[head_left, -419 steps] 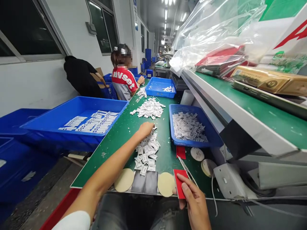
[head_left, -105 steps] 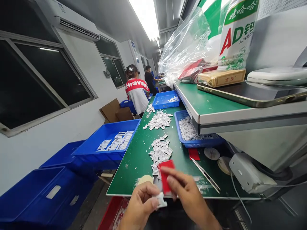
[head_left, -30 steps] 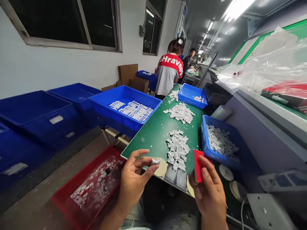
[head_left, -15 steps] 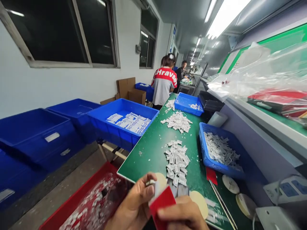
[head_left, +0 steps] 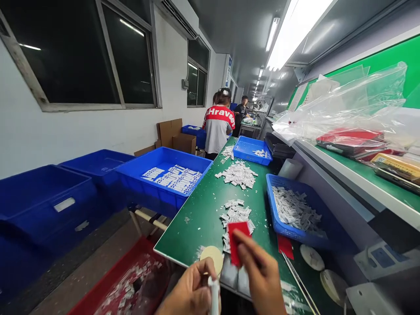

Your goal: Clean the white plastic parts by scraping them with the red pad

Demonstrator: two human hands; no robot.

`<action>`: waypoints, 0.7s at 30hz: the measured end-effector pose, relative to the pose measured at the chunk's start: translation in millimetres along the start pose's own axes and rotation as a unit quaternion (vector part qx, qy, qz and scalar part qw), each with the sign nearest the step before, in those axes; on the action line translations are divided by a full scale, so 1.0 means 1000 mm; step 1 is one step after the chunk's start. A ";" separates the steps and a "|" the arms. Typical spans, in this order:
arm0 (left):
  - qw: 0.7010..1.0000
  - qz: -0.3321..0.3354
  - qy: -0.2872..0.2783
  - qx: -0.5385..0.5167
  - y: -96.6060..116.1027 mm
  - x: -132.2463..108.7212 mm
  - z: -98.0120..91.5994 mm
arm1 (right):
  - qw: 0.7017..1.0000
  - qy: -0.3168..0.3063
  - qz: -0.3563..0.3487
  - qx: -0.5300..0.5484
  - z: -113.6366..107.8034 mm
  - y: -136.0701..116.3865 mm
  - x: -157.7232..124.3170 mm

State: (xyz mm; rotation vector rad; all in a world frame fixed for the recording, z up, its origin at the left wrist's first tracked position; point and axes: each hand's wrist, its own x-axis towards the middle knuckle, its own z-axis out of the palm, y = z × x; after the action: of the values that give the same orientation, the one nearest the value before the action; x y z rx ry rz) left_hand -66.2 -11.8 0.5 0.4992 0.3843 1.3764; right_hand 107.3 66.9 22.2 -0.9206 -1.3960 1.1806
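Left hand (head_left: 187,291) pinches a narrow white strip (head_left: 214,298) upright between thumb and fingers. Right hand (head_left: 260,273) grips a red card (head_left: 236,240), which overlaps a heap of white pieces (head_left: 234,214) on the green workbench (head_left: 187,232). Left of the workbench: red tray (head_left: 121,280) with white scraps, blue tray (head_left: 160,175) with flat white sheets. Right of it: blue mesh basket (head_left: 288,210) with loose white pieces (head_left: 293,208).

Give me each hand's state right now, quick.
Left hand: closed, pinching a small white piece.
Right hand: closed, holding a red card.
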 end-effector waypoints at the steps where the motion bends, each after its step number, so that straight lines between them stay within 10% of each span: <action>1: 0.998 0.046 0.018 0.045 0.000 0.000 -0.002 | 0.998 0.054 0.023 0.017 -0.001 0.000 0.003; 5: 0.896 0.284 0.171 0.296 0.010 0.003 -0.003 | 0.966 0.103 0.108 0.213 -0.004 0.000 -0.001; 9: 0.762 0.430 0.164 0.455 0.015 0.013 0.003 | 0.938 0.015 0.128 0.320 0.004 -0.008 -0.017; 21: 0.733 0.515 0.151 0.419 -0.004 0.018 0.009 | 0.952 -0.051 0.111 0.279 0.012 -0.021 -0.015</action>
State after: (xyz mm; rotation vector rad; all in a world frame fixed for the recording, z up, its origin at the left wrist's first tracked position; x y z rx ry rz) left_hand -55.3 4.1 6.6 1.3839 1.1381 2.3572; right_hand 99.4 46.3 39.4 -0.6241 -0.9611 1.7014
